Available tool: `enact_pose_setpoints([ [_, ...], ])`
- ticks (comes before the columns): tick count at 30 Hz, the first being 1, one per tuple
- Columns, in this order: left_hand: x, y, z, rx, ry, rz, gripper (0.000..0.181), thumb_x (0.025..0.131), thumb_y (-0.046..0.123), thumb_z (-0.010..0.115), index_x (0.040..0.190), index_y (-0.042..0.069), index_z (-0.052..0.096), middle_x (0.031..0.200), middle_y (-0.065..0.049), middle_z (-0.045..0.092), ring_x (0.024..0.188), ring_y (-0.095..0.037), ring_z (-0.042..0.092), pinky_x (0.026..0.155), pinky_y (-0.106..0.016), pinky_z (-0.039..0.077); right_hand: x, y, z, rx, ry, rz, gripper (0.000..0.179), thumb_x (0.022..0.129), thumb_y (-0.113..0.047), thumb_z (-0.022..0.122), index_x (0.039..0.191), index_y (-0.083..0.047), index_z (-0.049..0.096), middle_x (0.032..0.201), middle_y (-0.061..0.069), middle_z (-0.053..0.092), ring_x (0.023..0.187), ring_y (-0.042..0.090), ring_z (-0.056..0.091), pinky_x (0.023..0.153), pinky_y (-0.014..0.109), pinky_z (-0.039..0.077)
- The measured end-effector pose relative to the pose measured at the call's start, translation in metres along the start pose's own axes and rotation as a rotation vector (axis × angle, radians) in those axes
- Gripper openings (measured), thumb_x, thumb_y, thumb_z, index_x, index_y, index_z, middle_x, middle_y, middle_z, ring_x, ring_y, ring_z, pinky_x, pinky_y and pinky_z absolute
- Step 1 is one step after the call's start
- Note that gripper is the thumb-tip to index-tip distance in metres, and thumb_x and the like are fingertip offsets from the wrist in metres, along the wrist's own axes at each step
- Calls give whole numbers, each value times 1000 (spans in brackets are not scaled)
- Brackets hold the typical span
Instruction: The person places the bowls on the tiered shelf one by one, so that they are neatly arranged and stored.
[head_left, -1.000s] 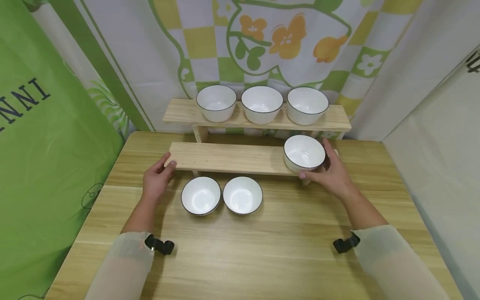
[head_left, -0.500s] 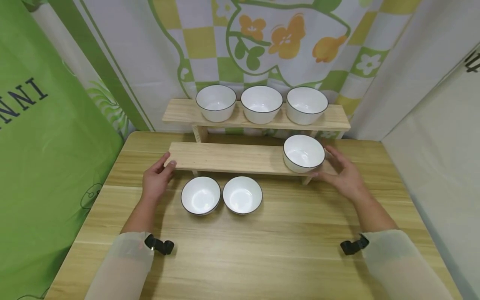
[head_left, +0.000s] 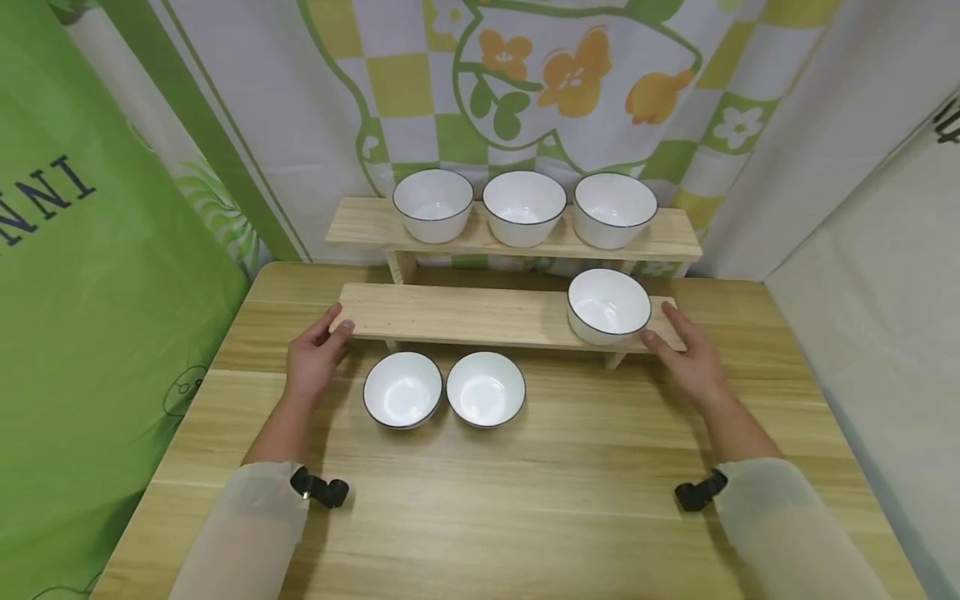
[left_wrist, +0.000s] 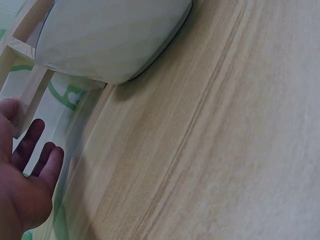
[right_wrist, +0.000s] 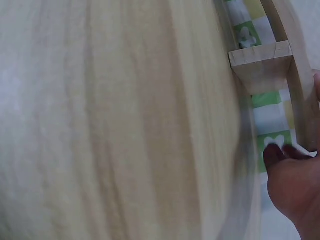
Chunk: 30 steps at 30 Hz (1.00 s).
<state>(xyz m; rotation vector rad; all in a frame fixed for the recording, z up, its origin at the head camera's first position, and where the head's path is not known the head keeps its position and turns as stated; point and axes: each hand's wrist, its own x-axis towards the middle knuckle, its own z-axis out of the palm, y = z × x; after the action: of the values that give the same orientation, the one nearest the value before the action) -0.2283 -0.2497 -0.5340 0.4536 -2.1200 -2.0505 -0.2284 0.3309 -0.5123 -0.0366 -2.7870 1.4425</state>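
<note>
A low wooden shelf (head_left: 457,315) stands in front of a taller one. My left hand (head_left: 313,358) grips its left end, thumb toward the front and a finger at the back corner; in the left wrist view the other fingers of that hand (left_wrist: 27,187) hang loose below the board. My right hand (head_left: 693,367) holds the right end in a similar way, thumb and finger spread across the board's width. Just left of that thumb, a white dark-rimmed bowl (head_left: 609,304) sits on the low shelf, apart from the hand.
Three white bowls (head_left: 524,208) stand in a row on the taller wooden shelf (head_left: 360,221) at the back. Two bowl positions, a left bowl (head_left: 402,390) and a right bowl (head_left: 486,389), lie side by side on the table (head_left: 495,508). A patterned curtain (head_left: 405,83) hangs behind.
My right hand has let go of the bowl on the low shelf, drawn back to the right, and taken the shelf's right end. The left hand has stayed put.
</note>
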Motion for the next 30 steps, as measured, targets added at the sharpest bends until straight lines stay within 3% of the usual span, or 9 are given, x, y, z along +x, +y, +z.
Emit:
enact_pose_setpoints([
  [3,1,-1,0,7,4,-14,58,91,33,83,144,21,63,134,-5,68,86,-3,64,80,-16,57,0,5,3,53,-5,43,80,102,-52,62,166,-26,23,171,13,15,156,44,10,124,65,9],
  [6,2,0,-2,28,-7,-27,59,93,33,81,147,22,61,136,-9,66,92,-2,63,82,-15,55,1,7,7,128,8,75,79,100,-52,66,165,-31,26,172,7,16,157,39,8,125,61,7],
  [13,-4,8,-3,125,-80,-10,66,95,44,76,154,24,52,160,-6,46,134,-18,55,95,-17,52,-1,5,7,167,36,122,80,98,-54,68,164,-34,28,172,5,17,158,36,8,125,60,6],
  [18,-14,4,-6,146,-96,22,73,100,35,71,163,27,35,157,-16,48,136,-28,53,97,-17,51,1,3,10,161,20,101,80,98,-55,68,165,-34,28,172,4,17,158,35,8,125,61,6],
  [21,-22,-2,-9,168,-111,55,82,102,28,69,167,23,19,151,-23,51,134,-32,53,93,-14,52,2,2,11,171,20,100,81,98,-55,68,165,-34,28,172,4,18,158,35,8,125,61,6],
  [24,-33,-6,-12,180,-140,58,88,104,27,66,168,19,7,153,-23,46,136,-35,50,90,-11,51,1,2,11,179,31,106,81,98,-53,69,165,-33,29,172,3,19,158,34,9,126,59,7],
  [30,-53,-6,-11,206,-206,26,84,105,32,63,168,16,9,155,-18,42,139,-31,45,100,-18,46,1,5,10,217,47,112,79,98,-47,71,164,-32,30,172,4,19,158,33,9,126,56,8],
])
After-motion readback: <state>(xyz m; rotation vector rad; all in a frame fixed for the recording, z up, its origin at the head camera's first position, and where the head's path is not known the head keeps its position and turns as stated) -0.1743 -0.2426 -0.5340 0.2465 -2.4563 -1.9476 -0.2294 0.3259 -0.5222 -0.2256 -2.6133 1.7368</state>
